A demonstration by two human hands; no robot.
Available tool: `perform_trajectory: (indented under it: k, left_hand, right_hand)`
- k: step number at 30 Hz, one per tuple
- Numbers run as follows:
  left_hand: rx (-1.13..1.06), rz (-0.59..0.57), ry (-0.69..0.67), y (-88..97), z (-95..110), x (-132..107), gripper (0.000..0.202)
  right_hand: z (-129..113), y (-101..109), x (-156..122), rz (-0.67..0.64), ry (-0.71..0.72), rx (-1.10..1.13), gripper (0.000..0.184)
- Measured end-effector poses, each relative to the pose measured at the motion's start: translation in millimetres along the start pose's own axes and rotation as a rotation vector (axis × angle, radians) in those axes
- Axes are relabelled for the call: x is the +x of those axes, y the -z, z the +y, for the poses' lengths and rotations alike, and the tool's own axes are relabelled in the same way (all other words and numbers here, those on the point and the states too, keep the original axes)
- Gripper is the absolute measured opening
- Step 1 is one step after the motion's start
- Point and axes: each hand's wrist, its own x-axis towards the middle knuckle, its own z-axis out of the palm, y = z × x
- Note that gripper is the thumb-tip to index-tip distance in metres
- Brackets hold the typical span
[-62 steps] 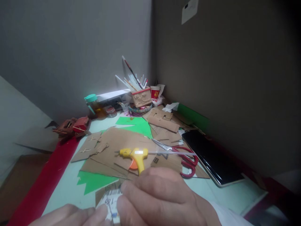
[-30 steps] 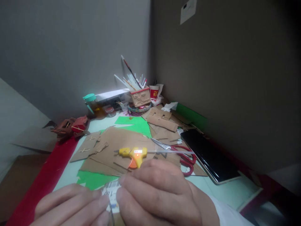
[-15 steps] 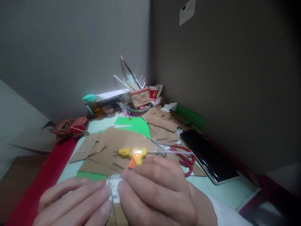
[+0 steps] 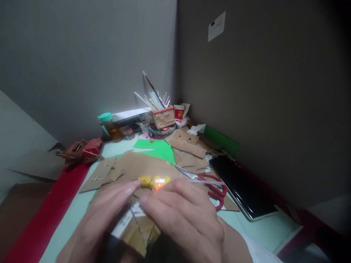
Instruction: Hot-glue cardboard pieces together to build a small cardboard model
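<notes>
Both my hands are close to the camera at the bottom of the view. My left hand (image 4: pixel 101 215) and my right hand (image 4: pixel 183 215) grip a small folded cardboard piece (image 4: pixel 137 228) with a white printed label between them. The fingers of both hands are pressed onto it. Just beyond my fingertips lies a yellow hot glue gun (image 4: pixel 153 181) with a small lit lamp, partly hidden by my hands.
Red-handled scissors (image 4: pixel 210 182) lie right of the glue gun. Brown cardboard sheets (image 4: pixel 128 166) and green paper (image 4: pixel 157 148) cover the desk. A black tablet (image 4: pixel 241 186) lies at the right, a pen holder box (image 4: pixel 163 116) in the far corner, a red strip (image 4: pixel 41 215) at the left.
My hands have risen and moved forward with the cardboard piece. They now cover more of the glue gun, and my left hand is more spread over the piece.
</notes>
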Motion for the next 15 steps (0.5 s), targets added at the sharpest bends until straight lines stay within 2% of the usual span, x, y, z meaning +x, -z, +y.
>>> perform_trajectory:
  k: [2, 4, 6, 9, 12, 15]
  left_hand:
    - [-0.049, 0.076, 0.138, -7.1, 15.5, 11.8, 0.062]
    - [-0.134, 0.030, 0.330, -10.4, 25.7, 18.3, 0.053]
    - [-0.244, -0.058, 0.448, -8.9, 25.3, 21.1, 0.041]
    - [-0.420, -0.236, 0.504, -2.4, 12.8, 25.2, 0.032]
    - [-0.584, -0.345, 0.685, 1.3, 5.3, 31.5, 0.046]
    - [-0.672, -0.391, 0.919, -0.1, 6.2, 33.5, 0.063]
  right_hand:
    - [-0.1, 0.8, 0.7, -0.074, -0.062, 0.060, 0.026]
    - [0.6, 1.4, 2.4, -0.173, -0.141, 0.127, 0.033]
    - [1.4, 1.6, 4.4, -0.218, -0.211, 0.178, 0.034]
    - [2.0, 2.0, 7.1, -0.262, -0.351, 0.244, 0.027]
    - [3.3, 3.8, 9.5, -0.279, -0.483, 0.248, 0.022]
    - [5.9, 6.1, 11.6, -0.268, -0.589, 0.249, 0.018]
